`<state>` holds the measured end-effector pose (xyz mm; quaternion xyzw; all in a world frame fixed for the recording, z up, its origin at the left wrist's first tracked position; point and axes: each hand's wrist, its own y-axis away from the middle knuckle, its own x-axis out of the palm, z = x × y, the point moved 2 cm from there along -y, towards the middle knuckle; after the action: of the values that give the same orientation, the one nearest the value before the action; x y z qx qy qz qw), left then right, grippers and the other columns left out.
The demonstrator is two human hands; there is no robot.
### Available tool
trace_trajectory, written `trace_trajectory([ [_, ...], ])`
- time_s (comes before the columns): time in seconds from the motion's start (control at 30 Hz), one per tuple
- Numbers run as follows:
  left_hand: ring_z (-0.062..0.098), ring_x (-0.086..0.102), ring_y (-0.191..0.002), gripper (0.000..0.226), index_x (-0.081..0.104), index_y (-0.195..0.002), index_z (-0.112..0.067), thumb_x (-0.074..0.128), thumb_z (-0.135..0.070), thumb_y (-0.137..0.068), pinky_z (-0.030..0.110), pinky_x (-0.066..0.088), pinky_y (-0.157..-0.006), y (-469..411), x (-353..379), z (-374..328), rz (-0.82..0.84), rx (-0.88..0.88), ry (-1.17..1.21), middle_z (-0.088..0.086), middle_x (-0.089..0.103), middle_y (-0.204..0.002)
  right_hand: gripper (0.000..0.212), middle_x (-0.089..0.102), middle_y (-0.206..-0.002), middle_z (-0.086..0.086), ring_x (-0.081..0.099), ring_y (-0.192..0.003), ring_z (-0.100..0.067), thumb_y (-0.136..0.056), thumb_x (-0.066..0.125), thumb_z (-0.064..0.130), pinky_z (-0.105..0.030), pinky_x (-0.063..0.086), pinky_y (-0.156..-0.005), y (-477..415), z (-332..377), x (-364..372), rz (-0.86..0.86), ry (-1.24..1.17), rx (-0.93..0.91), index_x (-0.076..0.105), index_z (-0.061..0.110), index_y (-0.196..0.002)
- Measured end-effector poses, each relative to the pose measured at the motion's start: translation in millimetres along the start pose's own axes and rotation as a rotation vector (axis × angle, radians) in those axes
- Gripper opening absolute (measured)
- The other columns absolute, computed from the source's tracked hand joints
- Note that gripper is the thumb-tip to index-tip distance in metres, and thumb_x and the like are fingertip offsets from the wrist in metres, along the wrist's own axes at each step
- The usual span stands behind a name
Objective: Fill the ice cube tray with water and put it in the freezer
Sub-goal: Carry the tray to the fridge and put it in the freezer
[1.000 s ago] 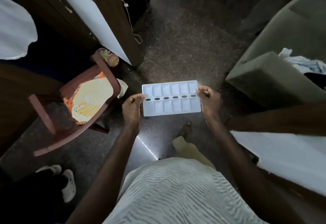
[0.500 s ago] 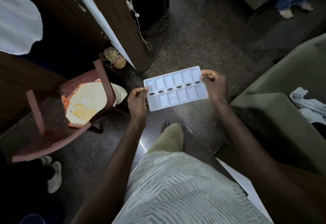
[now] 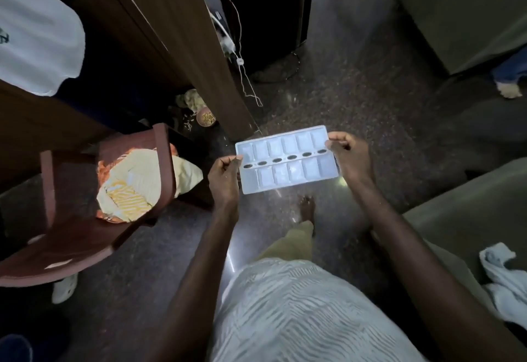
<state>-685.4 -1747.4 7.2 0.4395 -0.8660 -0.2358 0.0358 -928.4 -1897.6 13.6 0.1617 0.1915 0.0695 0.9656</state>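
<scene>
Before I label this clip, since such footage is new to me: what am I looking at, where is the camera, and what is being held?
No machine here: a person wears a camera on the head, looking down at their own arms. The left hand and right hand each pinch a short end of a white ice cube tray, held open side up above the dark floor. Whether it holds water I cannot tell. To the left stands a red-brown chair with a yellow cloth on its seat.
</scene>
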Motion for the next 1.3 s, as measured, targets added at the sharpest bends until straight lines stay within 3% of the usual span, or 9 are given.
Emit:
trace_trajectory([
  [0.17, 0.006, 0.056, -0.067, 0.010, 0.070, -0.087, -0.014, 0.072, -0.021, -0.093, 0.022, 0.048, -0.061, -29, 70, -35, -0.077, 0.017, 0.042, -0.001, 0.065, -0.078, 0.018, 0.076, -0.096, 0.000, 0.070, -0.084, -0.015, -0.092, 0.072, 0.018, -0.034, 0.056, -0.079, -90, 37, -19, 0.059, 0.042, -0.034, 0.076, 0.017, -0.109],
  [0.37, 0.013, 0.056, -0.068, 0.013, 0.070, -0.084, -0.019, 0.075, -0.030, -0.089, 0.031, 0.048, -0.061, -65, 153, -75, -0.096, 0.007, 0.089, 0.004, 0.066, -0.078, 0.017, 0.073, -0.092, 0.002, 0.063, -0.074, -0.002, -0.093, 0.069, 0.013, -0.020, 0.049, -0.069, -185, 89, -48, 0.077, 0.045, -0.097, 0.075, 0.011, -0.109],
  [0.6, 0.011, 0.056, -0.067, 0.010, 0.070, -0.083, -0.020, 0.074, -0.027, -0.090, 0.030, 0.047, -0.060, -103, 243, -127, -0.110, 0.031, 0.096, 0.000, 0.065, -0.075, 0.016, 0.072, -0.094, 0.005, 0.064, -0.080, -0.007, -0.095, 0.068, 0.017, -0.021, 0.047, -0.070, -287, 130, -86, 0.095, 0.074, -0.133, 0.074, 0.016, -0.109],
  [0.73, 0.010, 0.058, -0.067, 0.011, 0.069, -0.084, -0.018, 0.072, -0.022, -0.093, 0.029, 0.050, -0.062, -122, 301, -151, -0.152, 0.047, 0.108, -0.002, 0.066, -0.075, 0.017, 0.069, -0.093, 0.010, 0.063, -0.081, -0.005, -0.096, 0.067, 0.021, -0.011, 0.046, -0.067, -351, 151, -106, 0.139, 0.089, -0.178, 0.073, 0.017, -0.112],
  [0.83, 0.016, 0.059, -0.072, 0.013, 0.070, -0.086, -0.016, 0.074, -0.027, -0.090, 0.034, 0.051, -0.066, -138, 345, -164, -0.203, 0.031, 0.135, 0.005, 0.066, -0.080, 0.020, 0.070, -0.094, 0.009, 0.065, -0.085, -0.009, -0.096, 0.067, 0.022, -0.020, 0.050, -0.074, -402, 166, -122, 0.200, 0.081, -0.197, 0.073, 0.016, -0.115],
  [0.93, 0.020, 0.059, -0.075, 0.021, 0.072, -0.086, -0.017, 0.078, -0.037, -0.082, 0.040, 0.052, -0.071, -147, 383, -177, -0.253, -0.001, 0.157, 0.007, 0.067, -0.081, 0.017, 0.068, -0.090, 0.013, 0.064, -0.083, -0.006, -0.096, 0.067, 0.020, -0.015, 0.048, -0.071, -441, 182, -138, 0.223, 0.069, -0.202, 0.072, 0.016, -0.112],
  [1.1, 0.019, 0.056, -0.076, 0.016, 0.072, -0.092, -0.012, 0.076, -0.027, -0.089, 0.040, 0.050, -0.071, -165, 470, -207, -0.330, -0.022, 0.230, 0.004, 0.065, -0.082, 0.012, 0.070, -0.088, 0.010, 0.065, -0.079, -0.006, -0.095, 0.069, 0.022, -0.021, 0.050, -0.071, -529, 209, -171, 0.262, 0.074, -0.223, 0.073, 0.022, -0.107],
  [1.3, 0.022, 0.052, -0.075, 0.014, 0.073, -0.087, -0.017, 0.076, -0.030, -0.086, 0.042, 0.047, -0.069, -192, 550, -242, -0.334, -0.037, 0.241, 0.007, 0.061, -0.080, 0.010, 0.068, -0.086, 0.016, 0.061, -0.074, 0.004, -0.096, 0.068, 0.022, -0.003, 0.041, -0.061, -615, 238, -199, 0.252, 0.093, -0.243, 0.073, 0.022, -0.105],
])
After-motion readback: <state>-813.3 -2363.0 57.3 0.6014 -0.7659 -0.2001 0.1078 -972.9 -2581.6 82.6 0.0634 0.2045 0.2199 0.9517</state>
